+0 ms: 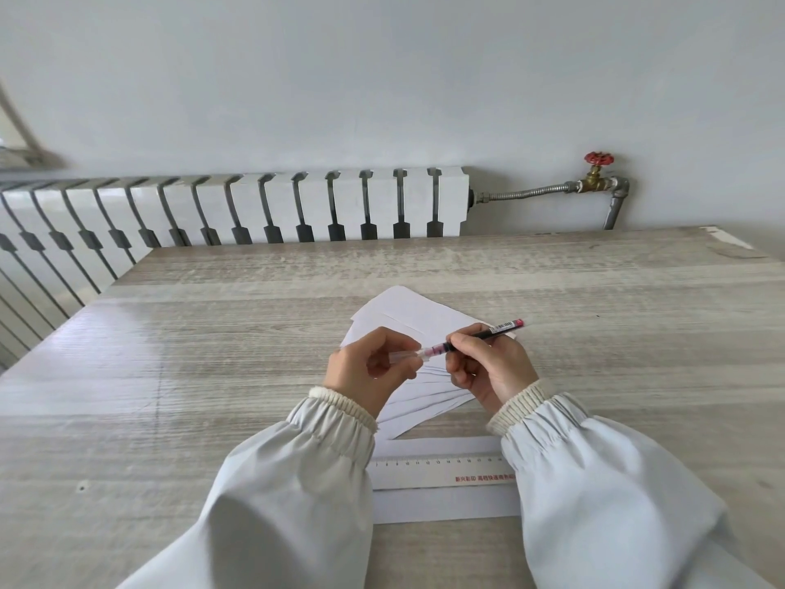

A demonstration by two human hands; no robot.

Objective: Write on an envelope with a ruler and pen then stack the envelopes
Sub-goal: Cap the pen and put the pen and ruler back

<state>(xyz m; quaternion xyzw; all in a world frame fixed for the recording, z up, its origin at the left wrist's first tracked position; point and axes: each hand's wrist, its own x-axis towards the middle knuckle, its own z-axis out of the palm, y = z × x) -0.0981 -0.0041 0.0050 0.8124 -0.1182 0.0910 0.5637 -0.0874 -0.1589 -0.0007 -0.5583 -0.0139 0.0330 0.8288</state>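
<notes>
Both hands hold a black pen (492, 332) with a red end above a fanned pile of white envelopes (414, 316). My right hand (488, 367) grips the pen's barrel. My left hand (371, 369) pinches the clear cap (405, 356) at the tip end; I cannot tell whether the cap is on or just off the tip. Nearer to me, a single white envelope (441, 505) lies flat, with a white ruler (441, 471) resting across it. My sleeves hide both ends of the ruler and of that envelope.
The wooden table (212, 333) reaches to the wall. A white radiator (263, 206) stands behind its far left edge, with a pipe and red valve (598, 159) at the back right.
</notes>
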